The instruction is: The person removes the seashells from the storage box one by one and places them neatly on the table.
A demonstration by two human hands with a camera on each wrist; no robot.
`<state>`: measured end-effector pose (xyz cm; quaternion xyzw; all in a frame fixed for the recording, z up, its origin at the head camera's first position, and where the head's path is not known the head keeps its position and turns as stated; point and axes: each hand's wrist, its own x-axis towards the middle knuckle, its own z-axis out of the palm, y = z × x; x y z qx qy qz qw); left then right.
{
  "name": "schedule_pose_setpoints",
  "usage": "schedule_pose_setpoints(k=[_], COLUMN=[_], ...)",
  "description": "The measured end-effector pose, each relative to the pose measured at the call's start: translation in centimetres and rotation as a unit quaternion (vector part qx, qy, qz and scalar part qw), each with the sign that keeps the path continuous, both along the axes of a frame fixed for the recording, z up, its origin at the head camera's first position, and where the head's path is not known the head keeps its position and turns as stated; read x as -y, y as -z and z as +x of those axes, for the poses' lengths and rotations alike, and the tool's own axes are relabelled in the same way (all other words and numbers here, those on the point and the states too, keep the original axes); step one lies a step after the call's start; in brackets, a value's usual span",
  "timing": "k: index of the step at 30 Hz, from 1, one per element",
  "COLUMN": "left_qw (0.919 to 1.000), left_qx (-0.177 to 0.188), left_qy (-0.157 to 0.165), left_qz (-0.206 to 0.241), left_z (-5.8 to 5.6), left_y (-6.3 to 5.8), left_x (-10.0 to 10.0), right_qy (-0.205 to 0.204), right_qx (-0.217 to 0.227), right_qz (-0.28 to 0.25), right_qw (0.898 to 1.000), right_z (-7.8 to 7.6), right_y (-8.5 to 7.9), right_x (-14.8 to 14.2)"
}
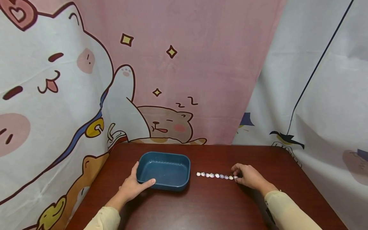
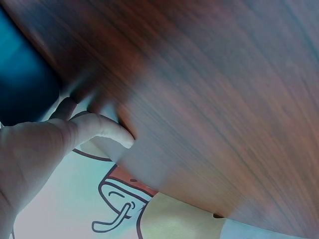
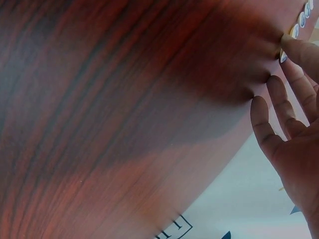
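A deep blue rectangular dish (image 1: 164,187) sits on the table, left of centre. My left hand (image 1: 132,187) holds it at its left end, with the thumb over the front rim and the fingers along the outer side. To the right of the dish runs a straight row of several small whitish-purple seashells (image 1: 211,175). At the row's right end, my right hand (image 1: 250,175) pinches the last seashell (image 3: 283,56) between thumb and forefinger, low over the wood. The other fingers of that hand (image 3: 299,149) spread out with their tips down at the tabletop.
The dark reddish-brown wooden table (image 1: 212,204) reaches back to a printed cloth (image 1: 215,64) hung behind it, with cartoon cats on pink and white. More white cloth (image 1: 330,105) hangs along the right side.
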<state>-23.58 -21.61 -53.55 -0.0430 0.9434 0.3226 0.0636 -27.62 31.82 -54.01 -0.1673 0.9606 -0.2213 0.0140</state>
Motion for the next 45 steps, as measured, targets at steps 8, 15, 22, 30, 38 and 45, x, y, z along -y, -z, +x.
schedule_pose_setpoints(k=[8,15,22,30,38,45], left_qw=[1.0,1.0,1.0,1.0,1.0,1.0], left_qx=[0.0,-0.001,0.0,0.002,0.003,0.001], left_qy=[-0.001,-0.002,-0.001,-0.002,-0.003,0.0], left_qz=[0.001,0.001,0.0,0.004,0.001,0.002], left_z=[0.0,0.0,0.0,-0.2,0.0,-0.1], left_y=[0.1,0.0,-0.1,0.1,0.1,0.1], left_x=[0.0,0.0,-0.1,0.0,0.0,0.1], right_qy=[-0.002,-0.008,-0.005,0.016,0.039,0.063], right_qx=[-0.003,-0.009,-0.011,-0.012,-0.018,-0.018], right_qz=[0.003,0.002,0.005,0.021,0.044,0.049], right_qw=[1.0,1.0,1.0,1.0,0.998,0.997], right_z=[0.0,-0.1,-0.2,-0.4,0.0,0.1], right_y=[-0.1,0.1,0.3,0.5,0.5,0.5], right_x=[0.0,-0.1,-0.1,0.3,1.1,1.8])
